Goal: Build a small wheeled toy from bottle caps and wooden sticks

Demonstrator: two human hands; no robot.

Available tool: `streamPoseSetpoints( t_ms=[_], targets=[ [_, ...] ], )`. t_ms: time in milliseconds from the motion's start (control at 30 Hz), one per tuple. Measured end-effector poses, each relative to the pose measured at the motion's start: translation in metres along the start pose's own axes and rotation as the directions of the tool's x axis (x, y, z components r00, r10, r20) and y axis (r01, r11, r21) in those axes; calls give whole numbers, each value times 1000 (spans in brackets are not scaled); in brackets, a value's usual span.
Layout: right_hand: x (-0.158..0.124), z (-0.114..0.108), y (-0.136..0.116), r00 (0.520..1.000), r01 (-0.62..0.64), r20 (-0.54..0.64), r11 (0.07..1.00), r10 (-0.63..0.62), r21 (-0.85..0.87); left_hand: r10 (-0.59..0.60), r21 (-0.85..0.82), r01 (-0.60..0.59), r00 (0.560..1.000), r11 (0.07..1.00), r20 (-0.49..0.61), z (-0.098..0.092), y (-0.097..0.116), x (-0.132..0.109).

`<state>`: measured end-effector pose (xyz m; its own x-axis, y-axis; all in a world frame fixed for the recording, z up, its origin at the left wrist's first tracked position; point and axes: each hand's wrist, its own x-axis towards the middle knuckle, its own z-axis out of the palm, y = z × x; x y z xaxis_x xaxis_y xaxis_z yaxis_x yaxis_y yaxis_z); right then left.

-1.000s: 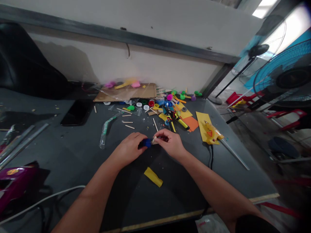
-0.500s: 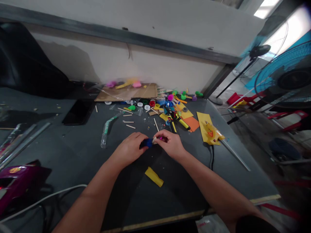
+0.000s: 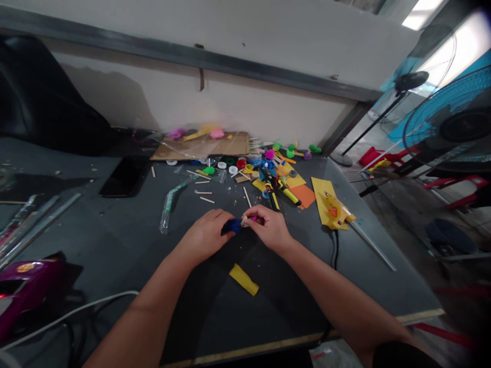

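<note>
My left hand [image 3: 207, 232] is closed round a small dark blue piece [image 3: 233, 225], whose exact kind I cannot make out. Against its right end, my right hand [image 3: 270, 228] pinches a small pale, cream-coloured piece [image 3: 244, 221]. A bit of pink shows between the right fingers. The two pieces meet or nearly meet; the fingers hide the contact. On the table just below the hands lies a strip of yellow paper [image 3: 244, 279]. Above them are a thin wooden stick [image 3: 247, 197] and pliers with yellow-and-black handles [image 3: 273, 197].
A yellow glue gun [image 3: 334, 212] rests on yellow paper at right, its cord trailing forward. Bottle caps [image 3: 241, 163], coloured bits and cardboard [image 3: 230, 144] crowd the back. Leftward are a phone [image 3: 125, 176], a plastic-wrapped green item [image 3: 169, 204] and a purple device [image 3: 30, 291].
Both hands keep nearly the same place and grip on the blue and pale pieces. The whole view has shifted very slightly.
</note>
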<state>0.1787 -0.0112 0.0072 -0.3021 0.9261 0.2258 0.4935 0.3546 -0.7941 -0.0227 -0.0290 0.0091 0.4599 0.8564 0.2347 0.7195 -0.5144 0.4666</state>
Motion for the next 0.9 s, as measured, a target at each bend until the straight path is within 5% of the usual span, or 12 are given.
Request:
streamPoseSetpoints(
  t_ms=[900],
  targets=[
    [0,3,3,999,39,-29,999,-40,-22,-10,7,10,1000,1000,3,0,2,0]
  ],
)
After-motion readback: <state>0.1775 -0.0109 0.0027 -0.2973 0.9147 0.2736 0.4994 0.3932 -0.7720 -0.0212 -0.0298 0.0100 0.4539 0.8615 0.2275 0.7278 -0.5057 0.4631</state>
